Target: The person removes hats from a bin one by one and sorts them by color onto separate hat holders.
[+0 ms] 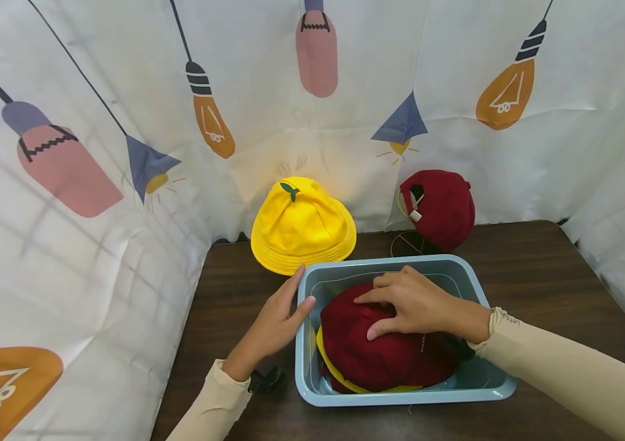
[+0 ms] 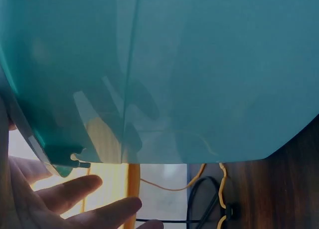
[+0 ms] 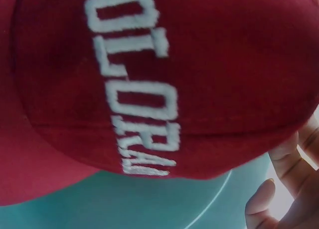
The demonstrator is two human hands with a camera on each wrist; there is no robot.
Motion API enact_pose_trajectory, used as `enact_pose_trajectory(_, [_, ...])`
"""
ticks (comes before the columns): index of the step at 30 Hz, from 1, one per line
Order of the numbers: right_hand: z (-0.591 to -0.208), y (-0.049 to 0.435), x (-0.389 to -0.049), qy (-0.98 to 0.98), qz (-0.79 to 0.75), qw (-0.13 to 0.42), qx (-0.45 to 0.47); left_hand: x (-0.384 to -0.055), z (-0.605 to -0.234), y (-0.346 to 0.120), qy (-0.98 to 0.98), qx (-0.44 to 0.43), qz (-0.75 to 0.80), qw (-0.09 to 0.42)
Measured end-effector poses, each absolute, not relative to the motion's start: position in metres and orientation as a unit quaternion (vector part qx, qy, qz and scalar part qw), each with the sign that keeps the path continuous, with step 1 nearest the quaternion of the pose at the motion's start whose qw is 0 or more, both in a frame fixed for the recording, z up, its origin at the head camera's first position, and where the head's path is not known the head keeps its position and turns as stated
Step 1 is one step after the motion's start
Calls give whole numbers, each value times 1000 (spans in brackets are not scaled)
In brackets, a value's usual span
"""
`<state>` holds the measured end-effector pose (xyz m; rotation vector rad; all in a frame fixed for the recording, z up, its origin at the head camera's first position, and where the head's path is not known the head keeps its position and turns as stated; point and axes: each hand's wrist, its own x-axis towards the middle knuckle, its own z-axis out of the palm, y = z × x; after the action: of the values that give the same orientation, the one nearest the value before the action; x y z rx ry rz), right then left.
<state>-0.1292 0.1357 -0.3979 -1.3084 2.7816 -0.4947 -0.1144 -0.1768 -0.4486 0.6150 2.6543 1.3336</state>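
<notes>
A dark red cap [image 1: 367, 343] with white embroidered letters lies in a light blue plastic bin [image 1: 306, 343], over a yellow-brimmed hat [image 1: 340, 375] that shows only at its edge. My right hand [image 1: 412, 300] rests over the cap's crown, thumb and fingers spread apart. In the right wrist view, fingertips [image 3: 286, 146] meet the cap's edge while the thumb stands off it. My left hand [image 1: 276, 321] is at the bin's left rim, fingers extended along the outside. The left wrist view shows the bin's side wall [image 2: 199, 74] close up, beside those fingers.
Behind the bin, a yellow bucket hat [image 1: 304, 220] with a green sprout sits at left. Another dark red cap [image 1: 445, 208] perches on a wire stand [image 1: 405, 244] at right. A patterned white curtain [image 1: 268, 92] closes off the back and sides of the brown table [image 1: 538, 275].
</notes>
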Motion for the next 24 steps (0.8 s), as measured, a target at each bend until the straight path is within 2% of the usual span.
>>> enact_pose_trajectory(9, [-406,138,-127,883,-185,-9,-431,-114,-456,-178,854,224,465,65])
enact_pose_trajectory(18, [-405,144,-125,878,-226,-33,-422,-112,-463,-177,819,200,523,123])
enact_pose_trajectory(24, [-403,151,-124,878,-241,-45,-412,-110,-465,-176,802,187,551,137])
